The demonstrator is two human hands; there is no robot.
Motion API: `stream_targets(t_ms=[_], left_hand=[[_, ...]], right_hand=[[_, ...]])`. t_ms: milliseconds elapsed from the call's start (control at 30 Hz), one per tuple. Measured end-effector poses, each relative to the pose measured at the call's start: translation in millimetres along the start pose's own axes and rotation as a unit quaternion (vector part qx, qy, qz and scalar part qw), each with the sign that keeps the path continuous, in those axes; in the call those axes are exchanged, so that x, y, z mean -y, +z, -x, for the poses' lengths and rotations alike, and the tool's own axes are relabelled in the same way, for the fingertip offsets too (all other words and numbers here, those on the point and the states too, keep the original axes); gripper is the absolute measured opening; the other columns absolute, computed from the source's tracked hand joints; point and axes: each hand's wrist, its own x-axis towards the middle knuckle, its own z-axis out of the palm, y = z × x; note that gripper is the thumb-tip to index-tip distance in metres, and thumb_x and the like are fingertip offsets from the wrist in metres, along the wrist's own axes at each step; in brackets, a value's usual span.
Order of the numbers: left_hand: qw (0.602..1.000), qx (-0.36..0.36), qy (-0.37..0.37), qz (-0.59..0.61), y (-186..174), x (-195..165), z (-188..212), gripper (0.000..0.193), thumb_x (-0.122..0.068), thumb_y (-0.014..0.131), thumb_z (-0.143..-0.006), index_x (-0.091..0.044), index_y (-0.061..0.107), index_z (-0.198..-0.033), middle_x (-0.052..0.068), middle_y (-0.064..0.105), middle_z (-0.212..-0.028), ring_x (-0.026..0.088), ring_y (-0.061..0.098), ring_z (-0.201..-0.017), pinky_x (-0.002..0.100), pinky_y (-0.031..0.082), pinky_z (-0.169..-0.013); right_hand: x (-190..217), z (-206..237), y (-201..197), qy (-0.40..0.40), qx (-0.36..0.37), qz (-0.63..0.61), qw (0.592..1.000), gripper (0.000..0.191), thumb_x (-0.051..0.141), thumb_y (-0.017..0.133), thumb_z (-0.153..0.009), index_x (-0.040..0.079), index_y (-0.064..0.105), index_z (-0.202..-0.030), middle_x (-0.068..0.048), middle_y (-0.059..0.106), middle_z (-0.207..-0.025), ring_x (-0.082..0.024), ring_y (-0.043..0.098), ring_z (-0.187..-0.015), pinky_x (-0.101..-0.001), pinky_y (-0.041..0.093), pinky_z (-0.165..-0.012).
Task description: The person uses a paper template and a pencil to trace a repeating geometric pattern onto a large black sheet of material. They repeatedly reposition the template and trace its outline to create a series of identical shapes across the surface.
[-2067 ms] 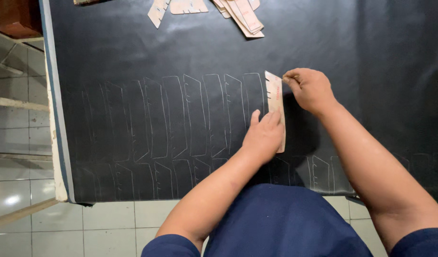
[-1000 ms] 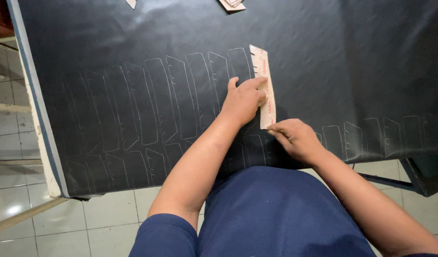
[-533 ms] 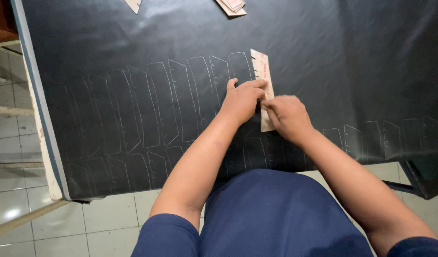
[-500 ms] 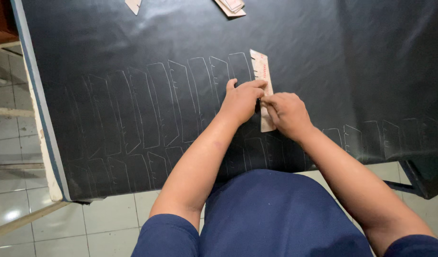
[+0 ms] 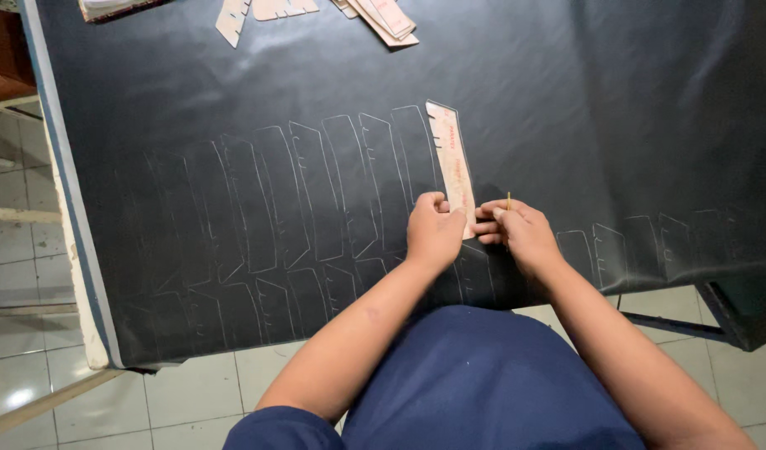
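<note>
A: Template [image 5: 452, 162] flat on black sheet [image 5: 233, 100], just right of the traced outlines [image 5: 316, 200].

B: Yep. Left hand [image 5: 434, 232] pressing its lower end down, right hand [image 5: 521, 232] pinching a thin pencil [image 5: 509, 200] beside it.

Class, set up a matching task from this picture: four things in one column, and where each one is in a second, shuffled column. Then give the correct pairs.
Things
1. left hand
2. right hand
3. cardboard template
4. spare cardboard pieces

Places
A. at the far edge of the black sheet
B. pressing down on the near end of the template
C. lying on the sheet beside the row of traced outlines
D. just right of the template, holding a thin yellow marking tool

Pairs: 1-B, 2-D, 3-C, 4-A
</note>
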Motion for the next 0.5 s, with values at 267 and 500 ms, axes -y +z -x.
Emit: stream_targets(t_ms=[267,500], left_hand=[[0.979,0.042,0.152,-0.131,2,-46,-9,0.013,-0.014,0.069,-0.090,-0.013,0.075,-0.101,0.010,0.065,-0.099,0.035,0.068,-0.091,0.048,0.054,-0.078],[0.932,0.027,0.319,-0.170,-10,-65,-44,0.026,-0.010,0.070,-0.093,-0.016,0.072,-0.118,0.008,0.060,-0.128,0.030,0.068,-0.107,0.043,0.056,-0.088]], right_hand=[[-1,-19,-53,0.056,0.094,-0.106,0.988,0.029,0.016,0.048,-0.101,-0.003,0.066,-0.113,-0.016,0.075,-0.101,-0.019,0.073,-0.076,-0.0265,0.049,-0.050],[22,-23,-102,0.105,0.161,-0.037,0.981,0.021,0.017,0.064,-0.097,-0.001,0.069,-0.107,-0.004,0.066,-0.073,-0.006,0.053,-0.050,-0.0217,0.035,-0.040]])
